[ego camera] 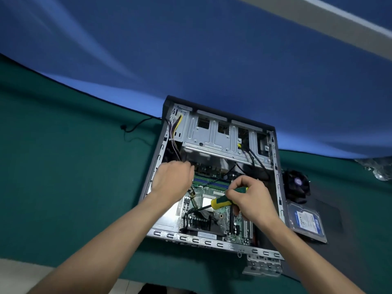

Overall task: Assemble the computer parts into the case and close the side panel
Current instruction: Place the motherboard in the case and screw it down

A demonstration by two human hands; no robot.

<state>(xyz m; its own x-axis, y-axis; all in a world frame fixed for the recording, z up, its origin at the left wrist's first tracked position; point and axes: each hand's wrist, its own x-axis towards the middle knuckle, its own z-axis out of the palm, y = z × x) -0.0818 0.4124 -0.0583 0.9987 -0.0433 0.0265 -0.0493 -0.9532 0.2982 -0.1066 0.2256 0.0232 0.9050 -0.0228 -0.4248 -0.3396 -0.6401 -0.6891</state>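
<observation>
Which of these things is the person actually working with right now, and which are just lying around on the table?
In use: computer case, motherboard, screwdriver in the right hand, left hand inside the case.

Lying beside it: fan, hard drive, metal bracket, black cable.

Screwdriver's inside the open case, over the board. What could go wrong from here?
1. The right hand grips the screwdriver with its tip low over the motherboard; a slip could gouge the board.
2. The left hand reaches in by the loose wire bundle; wires could snag or get pinched.
3. The hard drive and the fan lie outside the case, near the right forearm; a sweep could knock them.
</observation>
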